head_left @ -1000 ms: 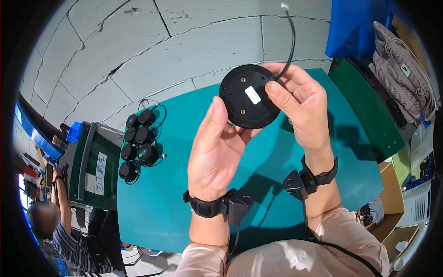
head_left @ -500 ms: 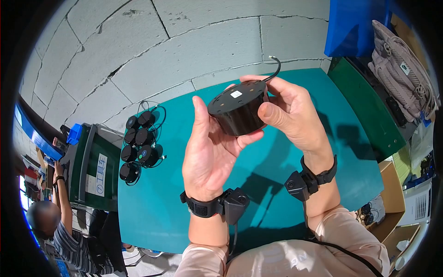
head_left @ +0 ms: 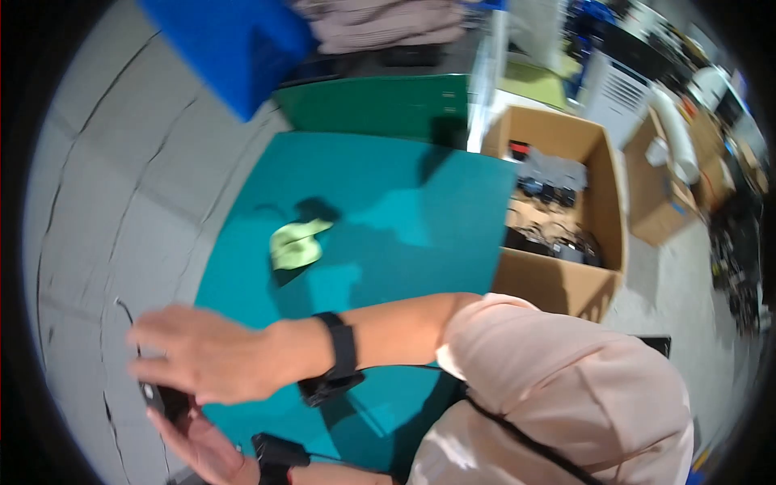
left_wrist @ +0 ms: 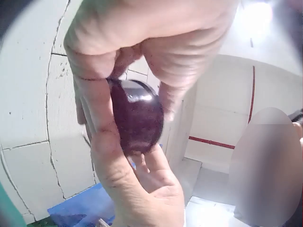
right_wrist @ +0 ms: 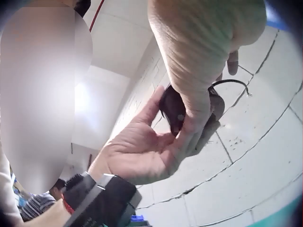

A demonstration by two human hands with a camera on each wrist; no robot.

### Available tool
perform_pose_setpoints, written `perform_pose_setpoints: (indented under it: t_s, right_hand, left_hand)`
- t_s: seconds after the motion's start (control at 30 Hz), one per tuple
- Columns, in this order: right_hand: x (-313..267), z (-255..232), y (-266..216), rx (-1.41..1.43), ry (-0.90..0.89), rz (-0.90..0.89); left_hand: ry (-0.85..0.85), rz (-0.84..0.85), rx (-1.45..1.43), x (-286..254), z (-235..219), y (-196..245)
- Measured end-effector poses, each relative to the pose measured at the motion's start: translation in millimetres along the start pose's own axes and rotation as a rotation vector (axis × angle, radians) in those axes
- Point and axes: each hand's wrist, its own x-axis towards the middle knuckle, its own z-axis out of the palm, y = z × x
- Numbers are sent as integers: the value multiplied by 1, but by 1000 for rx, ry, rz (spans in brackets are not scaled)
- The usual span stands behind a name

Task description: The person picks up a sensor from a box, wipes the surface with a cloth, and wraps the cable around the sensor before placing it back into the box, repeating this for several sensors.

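Note:
Both hands hold a black round device [head_left: 167,398] with a short cable, at the lower left of the head view and mostly covered by fingers. My right hand [head_left: 212,356] reaches across above it, fingers bent over its upper side. Below, my left hand [head_left: 212,449] supports it, thumb at the edge. In the left wrist view, the glossy curved side of the device [left_wrist: 139,118] shows between fingers of both hands. The right wrist view shows its dark body [right_wrist: 173,106] pinched between the hands, with the black cable [right_wrist: 232,82] sticking out to the right.
A crumpled light-green cloth [head_left: 295,246] lies on the green table [head_left: 356,162]. An open cardboard box [head_left: 558,279] with black parts inside stands beyond the table's right edge. A green panel [head_left: 380,109] borders the far side, and a block wall [head_left: 121,178] runs along the left.
The head view has turned to the right, so the hands now appear at lower left. The device has tipped from flat-face-on to mostly hidden; both hands still hold it. Cloth and box came into clear view.

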Motion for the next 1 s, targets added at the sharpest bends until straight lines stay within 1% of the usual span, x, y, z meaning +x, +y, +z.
perform_pose_setpoints:
  t_s: [0.03,0.07,0.1,0.13,0.17,0.2,0.23,0.27,0.3,0.33,0.37,0.4,0.43,0.47,0.5,0.53,0.57,0.6,0.63,0.67,0.7,0.73,0.77,0.8,0.83,0.87,0.9,0.93,0.97,1.0]
  right_hand:
    - [-1,4,3,-161,48,-110]
    - [-8,1,1,-196,42,-85]
    - [-10,-4,-1,-224,-39,-107]
    - [-8,-16,-6,-243,-123,-132]
    - [-14,-30,-7,-273,-167,-112]
    - [-19,-44,-5,-286,-170,-104]
    - [-26,-56,-2,-237,-125,-112]
    - [-33,-68,1,-185,-79,-123]
    - [-41,-84,4,-192,-80,-123]
    - [-51,-103,5,-171,-41,-60]
    - [-60,-124,6,-150,-1,1]
    - [-69,-150,5,-198,1,51]
    - [-78,-180,3,-245,4,101]
    - [-89,-209,-1,-282,11,261]
    - [-99,-236,-2,-285,53,429]
    - [-115,-264,8,-293,215,260]
    - [-127,-290,0,64,323,684]
    - [-137,-317,-2,71,468,758]
    - [-152,-346,-2,88,603,872]
    - [-170,-379,-5,-37,674,1013]
    - [-195,-408,0,-32,788,1076]
    - [-220,-434,-2,-5,911,1164]
    - [-236,-449,-6,61,1154,1179]
    - [-298,-489,2,90,1165,1295]
    - [-324,-504,-2,116,1260,1320]
    - [-351,-517,-7,111,1304,1316]
    - [-385,-531,-9,106,1425,1381]
    - [-421,-541,-12,142,1496,1314]
    - [-471,-558,-12,161,1633,1403]
    - [-513,-573,-18,253,1731,1589]
  left_hand:
    - [-40,-11,25,1,-10,-1]
    - [-61,-13,54,-1,-12,-2]
    - [63,-4,138,0,-9,-3]
    - [-24,86,278,-22,36,3]
    - [10,116,300,-23,36,-5]
    - [48,151,322,-25,41,-12]
    - [37,147,317,-25,46,-11]
    - [-180,82,365,-24,51,-6]
    - [-397,20,411,-25,58,-4]
    - [-403,22,408,-28,63,-6]
    - [-478,57,474,-32,68,-7]
    - [-554,92,540,-36,73,-9]
    - [-618,80,495,-41,81,-9]
    - [-625,79,493,-42,85,-12]
    - [-631,28,491,-43,88,-17]
    - [-638,-25,490,-43,91,-23]
    - [-671,-68,467,-43,94,-28]
    - [-679,-73,465,-45,101,-34]
    - [-685,-116,529,-49,110,-40]
    - [-690,-161,593,-51,118,-47]
    - [-671,-270,626,-52,121,-59]
    - [-680,-278,621,-55,131,-69]
    - [-689,-384,680,-60,142,-78]
    - [-695,-489,740,-65,151,-87]
    - [-698,-571,748,-67,151,-100]
    - [-698,-573,743,-69,155,-107]
    - [-820,-370,975,-72,159,-112]
    - [-934,-154,1202,-75,161,-116]
    - [-996,-199,1176,-74,158,-121]
    - [-994,-207,1181,-76,162,-122]
